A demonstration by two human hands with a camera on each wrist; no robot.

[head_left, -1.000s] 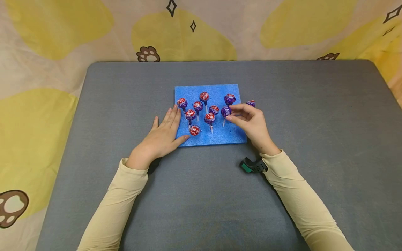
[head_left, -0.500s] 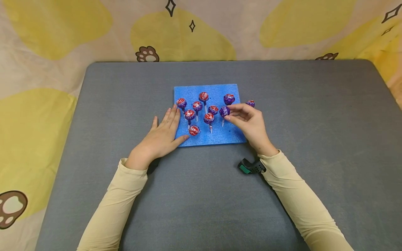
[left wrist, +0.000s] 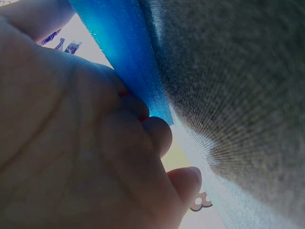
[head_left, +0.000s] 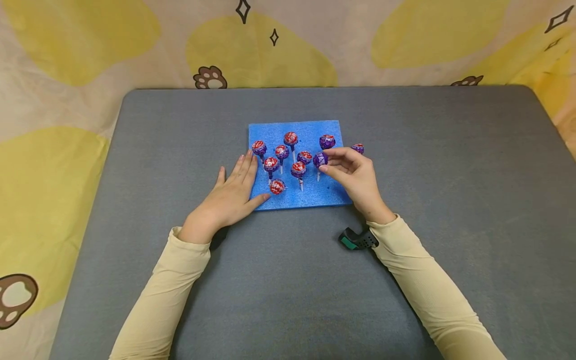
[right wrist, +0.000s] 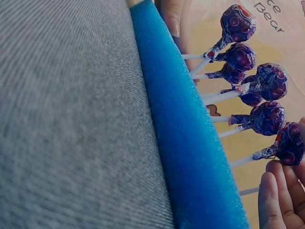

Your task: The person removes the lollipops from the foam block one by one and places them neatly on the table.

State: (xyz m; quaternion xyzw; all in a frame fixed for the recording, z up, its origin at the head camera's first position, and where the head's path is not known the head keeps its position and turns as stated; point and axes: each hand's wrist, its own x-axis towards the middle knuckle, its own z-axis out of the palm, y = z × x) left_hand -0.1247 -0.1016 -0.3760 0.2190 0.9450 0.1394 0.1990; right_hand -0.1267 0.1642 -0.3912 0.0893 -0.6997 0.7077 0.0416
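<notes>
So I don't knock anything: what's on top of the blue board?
Lollipops rise from the blue board on white sticks; the right hand pinches one. The left hand covers part of its left side, and the right hand hides the surface behind it.

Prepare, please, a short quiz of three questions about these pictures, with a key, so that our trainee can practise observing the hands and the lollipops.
1. Choose: what does the right hand pinch?
a) a sleeve
b) a wrapped lollipop
c) nothing at all

2. True or false: the blue board stands upright on one edge.

3. Fill in: the left hand touches the board at its ____ edge, as the person sees it.

Key: 1. b; 2. false, it lies flat on the grey table; 3. left.
</notes>
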